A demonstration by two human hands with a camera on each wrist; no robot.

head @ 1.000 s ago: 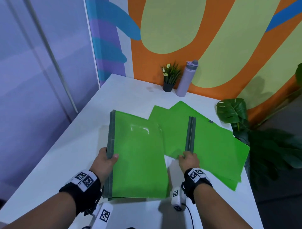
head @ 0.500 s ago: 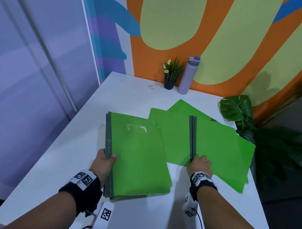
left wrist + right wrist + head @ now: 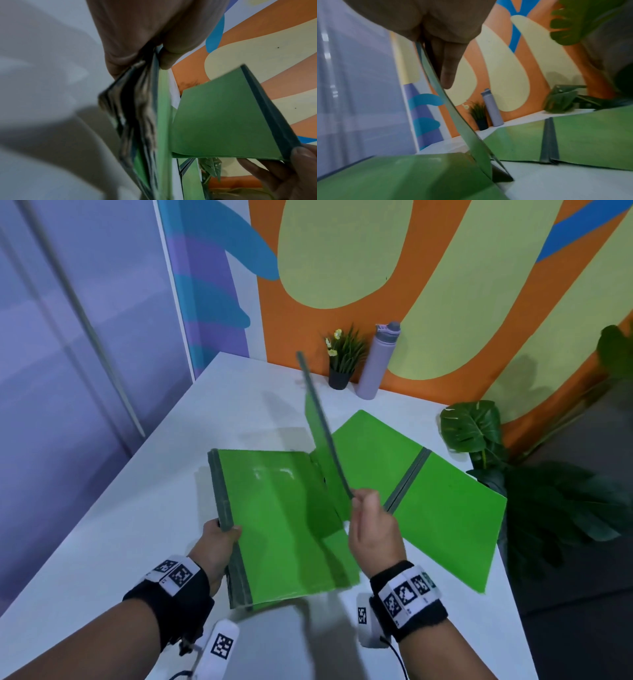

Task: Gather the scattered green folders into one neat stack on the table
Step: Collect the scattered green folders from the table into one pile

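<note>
Folders in both hands: my left hand (image 3: 219, 546) grips the stack (image 3: 284, 525) by its spine, my right hand (image 3: 371, 530) pinches a raised folder (image 3: 323, 453) on edge. Two more folders (image 3: 442, 508) lie flat on the table (image 3: 120, 525), near a potted plant (image 3: 342, 361) and bottle (image 3: 376, 361).

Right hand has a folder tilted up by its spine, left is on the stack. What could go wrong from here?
1. The right hand pinches the lifted folder only at one spine end; it may swing or slip.
2. The left hand grips the stack at its spine; a hard landing could skew it.
3. The remaining folders overhang the table edge and may slide off if nudged.
</note>
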